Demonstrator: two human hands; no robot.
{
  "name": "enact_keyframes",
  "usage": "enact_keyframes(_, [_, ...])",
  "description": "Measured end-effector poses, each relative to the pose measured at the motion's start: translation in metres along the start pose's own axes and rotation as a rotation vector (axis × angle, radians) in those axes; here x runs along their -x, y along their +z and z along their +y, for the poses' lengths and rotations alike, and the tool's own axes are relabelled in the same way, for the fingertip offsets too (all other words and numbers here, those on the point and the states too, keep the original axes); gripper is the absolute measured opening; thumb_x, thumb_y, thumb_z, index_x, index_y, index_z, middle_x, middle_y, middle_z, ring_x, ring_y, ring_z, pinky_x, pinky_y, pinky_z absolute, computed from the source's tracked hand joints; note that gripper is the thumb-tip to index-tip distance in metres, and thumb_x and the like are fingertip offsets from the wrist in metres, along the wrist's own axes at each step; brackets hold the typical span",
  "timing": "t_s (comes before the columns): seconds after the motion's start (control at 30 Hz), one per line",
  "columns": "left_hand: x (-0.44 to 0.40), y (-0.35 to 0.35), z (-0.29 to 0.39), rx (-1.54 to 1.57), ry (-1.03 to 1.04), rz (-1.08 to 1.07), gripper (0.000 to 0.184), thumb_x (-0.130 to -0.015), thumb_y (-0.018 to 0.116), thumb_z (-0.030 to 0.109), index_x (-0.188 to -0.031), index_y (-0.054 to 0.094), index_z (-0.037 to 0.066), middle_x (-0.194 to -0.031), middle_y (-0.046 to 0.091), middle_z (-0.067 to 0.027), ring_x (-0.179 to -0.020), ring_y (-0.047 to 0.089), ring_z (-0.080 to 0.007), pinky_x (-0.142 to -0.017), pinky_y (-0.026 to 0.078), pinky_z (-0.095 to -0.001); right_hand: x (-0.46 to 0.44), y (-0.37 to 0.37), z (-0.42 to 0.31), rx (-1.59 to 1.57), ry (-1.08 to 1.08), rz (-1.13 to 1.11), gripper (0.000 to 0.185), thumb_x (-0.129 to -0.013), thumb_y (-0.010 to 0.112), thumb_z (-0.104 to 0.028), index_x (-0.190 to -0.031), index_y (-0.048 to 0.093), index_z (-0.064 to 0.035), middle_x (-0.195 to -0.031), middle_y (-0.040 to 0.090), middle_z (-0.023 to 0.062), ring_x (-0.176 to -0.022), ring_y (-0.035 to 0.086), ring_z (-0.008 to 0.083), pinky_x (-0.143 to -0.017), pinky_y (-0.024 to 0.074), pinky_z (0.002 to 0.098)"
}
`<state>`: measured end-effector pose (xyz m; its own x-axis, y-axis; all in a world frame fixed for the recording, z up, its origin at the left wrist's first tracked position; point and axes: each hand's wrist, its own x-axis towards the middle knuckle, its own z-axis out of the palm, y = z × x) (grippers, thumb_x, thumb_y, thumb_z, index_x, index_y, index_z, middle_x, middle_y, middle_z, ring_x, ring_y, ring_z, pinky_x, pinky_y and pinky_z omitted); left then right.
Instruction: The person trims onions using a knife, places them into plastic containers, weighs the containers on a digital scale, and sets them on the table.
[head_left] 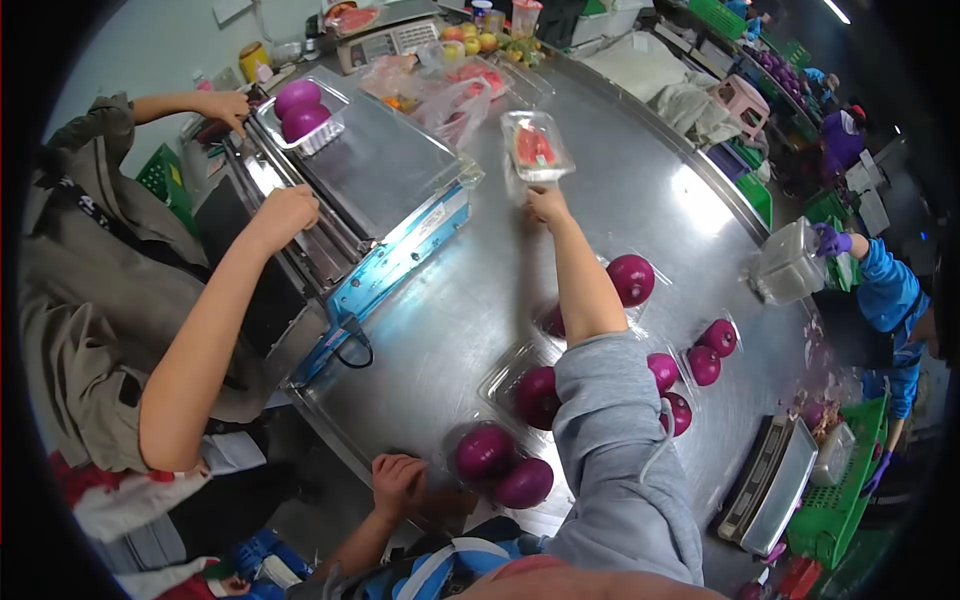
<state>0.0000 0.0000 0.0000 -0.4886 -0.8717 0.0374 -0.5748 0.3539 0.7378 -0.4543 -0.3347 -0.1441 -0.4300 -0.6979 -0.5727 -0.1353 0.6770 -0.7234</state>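
My right hand (546, 204), at the end of a grey sleeve, is closed on the near edge of a clear plastic tray (565, 160). Red cut pieces like watermelon (535, 146) lie inside it. Close to the table's near edge, my left hand (398, 484) has loosely bent fingers and nothing visible in them. Beside it, two red onions (486, 451) sit in a clear tray. More trayed red onions (631, 280) lie around and under my right forearm, which partly hides some. A further pair of onions (718, 337) sits to the right.
On the left, a co-worker's hands (287, 217) are at a film-wrapping machine (400, 245), with trayed onions (302, 122) on top. Plastic bags (450, 110) lie behind. A purple-gloved person (834, 240) holds clear containers (788, 262) at right. A scale (780, 485) and green crate (850, 490) stand near right.
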Motion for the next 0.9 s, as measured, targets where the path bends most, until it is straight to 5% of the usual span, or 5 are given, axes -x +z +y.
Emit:
enact_keyframes(0.13, [-0.106, -0.007, -0.083, -0.139, 0.198, 0.159, 0.014, -0.068, 0.063, 0.006, -0.082, 0.060, 0.010, -0.079, 0.062, -0.0034, -0.080, 0.057, -0.0218, -0.080, 0.037, -0.0368, 0.032, 0.025, -0.142, 0.100, -0.690, 0.076, 0.040, -0.081, 0.060, -0.022, -0.114, 0.056, -0.0002, -0.097, 0.065, 0.0163, -0.085, 0.064, 0.0232, -0.078, 0.0476, 0.0330])
enact_keyframes(0.47, [-0.088, -0.001, -0.070, -0.194, 0.126, 0.163, 0.008, -0.076, 0.059, 0.007, -0.084, 0.061, 0.005, -0.077, 0.058, -0.0093, -0.077, 0.054, -0.0285, -0.078, 0.038, -0.0392, 0.539, -0.064, -0.120, 0.027, -2.178, 0.288, 0.012, -0.082, 0.057, -0.013, -0.093, 0.062, -0.0105, -0.092, 0.064, 0.0056, -0.073, 0.062, 0.0169, -0.056, 0.0452, 0.0266])
enact_keyframes(0.63, [-0.084, 0.013, -0.093, -0.092, 0.114, 0.267, 0.012, -0.079, 0.058, 0.004, -0.089, 0.063, -0.001, -0.087, 0.061, -0.0141, -0.082, 0.056, -0.0292, -0.074, 0.044, -0.0377, 0.649, -0.102, -0.067, 0.064, -2.154, 0.999, 0.017, -0.086, 0.056, -0.027, -0.084, 0.067, -0.0137, -0.091, 0.066, 0.0047, -0.073, 0.063, 0.0191, -0.056, 0.0494, 0.0296])
enact_keyframes(0.7, [-0.084, 0.019, -0.072, 0.012, 0.083, 0.365, 0.022, -0.084, 0.056, 0.006, -0.105, 0.057, -0.003, -0.104, 0.058, -0.0146, -0.097, 0.055, -0.0248, -0.088, 0.042, -0.0360, 0.699, -0.138, -0.020, 0.367, -2.044, 0.998, 0.004, -0.079, 0.057, -0.005, -0.081, 0.061, -0.0053, -0.092, 0.065, 0.0059, -0.071, 0.063, 0.0224, -0.064, 0.0476, 0.0239])
enact_keyframes(0.9, [-0.043, 0.089, 0.098, 0.635, 0.387, 0.324, 0.033, -0.087, 0.053, 0.001, -0.119, 0.046, -0.002, -0.112, 0.055, -0.0118, -0.102, 0.052, -0.0206, -0.092, 0.040, -0.0332, 0.865, -0.224, 0.107, 0.540, -1.713, 0.861, 0.006, -0.085, 0.058, -0.015, -0.086, 0.063, -0.0119, -0.082, 0.065, 0.0018, -0.074, 0.064, 0.0155, -0.060, 0.0454, 0.0223])
